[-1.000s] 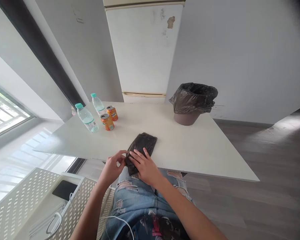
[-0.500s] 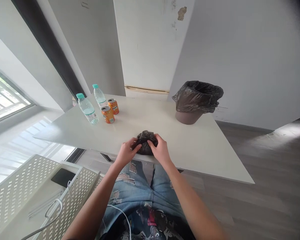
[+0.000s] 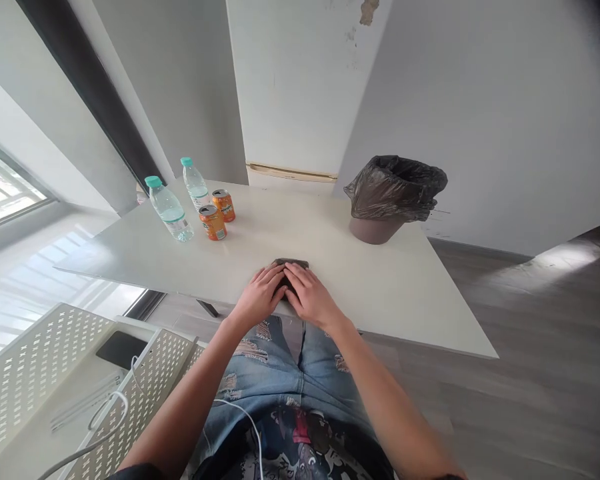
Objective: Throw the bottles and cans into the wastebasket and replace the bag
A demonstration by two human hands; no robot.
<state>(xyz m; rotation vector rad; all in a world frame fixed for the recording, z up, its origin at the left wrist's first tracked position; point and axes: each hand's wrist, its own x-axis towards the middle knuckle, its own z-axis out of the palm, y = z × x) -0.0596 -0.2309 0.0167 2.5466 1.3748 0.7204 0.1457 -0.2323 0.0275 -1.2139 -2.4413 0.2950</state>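
Note:
A folded black plastic bag (image 3: 286, 283) lies at the table's near edge, mostly hidden under my hands. My left hand (image 3: 260, 292) rests flat on its left side, fingers stretched out. From the right, my right hand (image 3: 311, 295) lies over it the same way, its fingertips close to those of the left. Only the bag's far edge and a dark gap between the thumbs show.
On the white table (image 3: 260, 250), two clear bottles with teal caps (image 3: 170, 210) (image 3: 196, 183) stand at left beside two orange cans (image 3: 213, 223) (image 3: 224, 205). A brown bin (image 3: 373, 231) with a black liner (image 3: 393, 190) stands at right. A white perforated cart (image 3: 45, 353) holds a phone (image 3: 121, 350).
My fingers have gone from gripping the crumpled black bag to lying flat on top of it. The bag is now flatter. The view has shifted slightly.

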